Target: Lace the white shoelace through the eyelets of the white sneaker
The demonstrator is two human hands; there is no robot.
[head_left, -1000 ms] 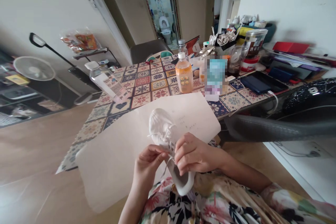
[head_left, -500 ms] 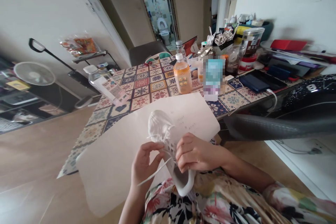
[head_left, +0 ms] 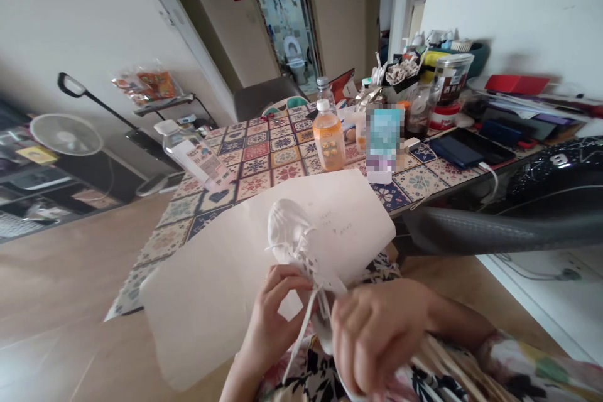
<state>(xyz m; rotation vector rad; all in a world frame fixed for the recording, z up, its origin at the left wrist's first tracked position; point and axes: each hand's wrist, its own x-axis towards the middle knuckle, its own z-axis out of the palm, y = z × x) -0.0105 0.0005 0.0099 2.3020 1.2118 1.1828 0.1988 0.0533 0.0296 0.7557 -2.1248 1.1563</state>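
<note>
A white lace-up shoe [head_left: 288, 226] points away from me, its toe on a large white sheet [head_left: 207, 282] and its heel end near my lap. My left hand [head_left: 280, 308] is closed on the near-left side of the shoe by the eyelets, thumb and fingers pinching there. A loose white shoelace [head_left: 301, 333] hangs down in front of the left thumb. Close to the camera, my right hand [head_left: 372, 333] is curled over the heel end, smeared by motion. What lies within its fingers is hidden.
A bottle of orange drink [head_left: 328, 138] and a pixelated upright item [head_left: 384, 138] stand beyond the sheet. An empty-looking clear bottle [head_left: 193, 157] leans at the left. A tablet with a cable [head_left: 471, 147] lies at the right, near a dark chair [head_left: 556, 188].
My right hand has left the shoe's lacing and come down and right, nearer the camera. My left hand shifted slightly right and down along the shoe. The loose lace hangs more steeply.
</note>
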